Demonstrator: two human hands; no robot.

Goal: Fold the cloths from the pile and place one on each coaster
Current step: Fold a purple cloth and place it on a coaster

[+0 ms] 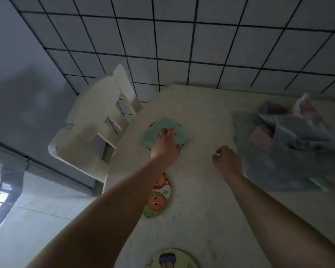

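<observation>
So my left hand (pixel 165 144) is flat on top of a folded mint-green cloth (pixel 163 132), fingers stretched out and pressing it down, nothing pinched, so that grip is wide. The cloth sits over a coaster (pixel 152 124) at the far left part of the table (pixel 201 209); only a sliver of the coaster's printed edge peeks out at the cloth's upper left corner.

My right hand (pixel 227 161) is off to the side, between the green cloth and the pile, hovering or resting just over the table, can't tell which. Fingers are loosely curled and that grip holds nothing.

The pile of cloths (pixel 290 147) is on the right side of the table, a rumpled heap of grey-blue and pink pieces, well apart from the folded one.

Two more cartoon-print coasters sit bare nearer to me: one (pixel 159 198) partly under my left forearm, another (pixel 171 258) at the bottom edge of the view. A white chair (pixel 89 120) stands just beside the table's left edge, on the tiled floor (pixel 182 39).
</observation>
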